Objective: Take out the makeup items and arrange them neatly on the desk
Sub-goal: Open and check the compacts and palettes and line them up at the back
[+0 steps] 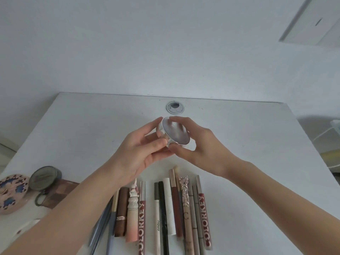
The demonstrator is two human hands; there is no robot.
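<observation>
Both hands, left point(141, 151) and right point(200, 144), grip a round compact point(173, 132) above the white desk point(248, 129) by a white wall point(147, 43). Its lid tilts toward the camera. Pencils point(165, 214) lie lengthwise below.

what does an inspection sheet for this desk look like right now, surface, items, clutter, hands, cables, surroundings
surface: white desk, round grey grommet hole near back edge
job's things: round silver compact with dark lid held above desk; row of lipsticks and pencils lying side by side at front
clutter: round dark tin, pink patterned pouch at left
grippers: left hand and right hand both grip the compact
cables: nothing seen
surroundings: plain white wall
</observation>
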